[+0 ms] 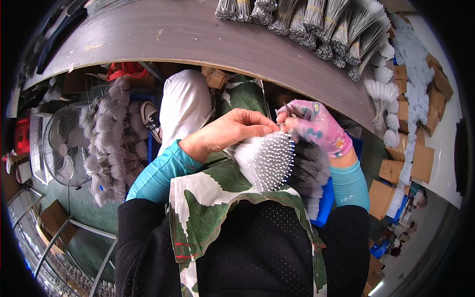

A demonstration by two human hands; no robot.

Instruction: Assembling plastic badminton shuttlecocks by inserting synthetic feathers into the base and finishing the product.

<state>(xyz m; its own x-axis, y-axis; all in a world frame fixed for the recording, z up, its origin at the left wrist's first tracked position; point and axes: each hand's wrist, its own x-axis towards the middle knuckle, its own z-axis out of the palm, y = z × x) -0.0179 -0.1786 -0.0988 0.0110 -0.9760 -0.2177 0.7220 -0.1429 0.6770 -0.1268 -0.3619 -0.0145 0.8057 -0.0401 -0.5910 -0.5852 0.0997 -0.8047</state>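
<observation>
A fan-shaped bundle of thin white strands with white bead-like tips (267, 161) rests over my lap on the green-and-white apron (208, 190). My left hand (232, 128), bare with a teal sleeve at the wrist, is closed, with thumb and forefinger pinching at the bundle's upper edge. Close beside it, my right hand (316, 126) wears a pink flowered glove with bare fingertips. Its fingers are curled around a thin dark thing that I cannot make out, and their tips meet the left fingertips. Grey bristly bunches (309, 173) lie just right of the bundle, over a blue bin (324, 205).
A brown-grey table (183, 37) curves ahead, with several tied wire bundles (321, 24) at its far right. On the left stand a fan (64, 146) and hanging grey bunches (111, 128). Cardboard boxes (381, 198) line the right. A metal rail (94, 230) is at lower left.
</observation>
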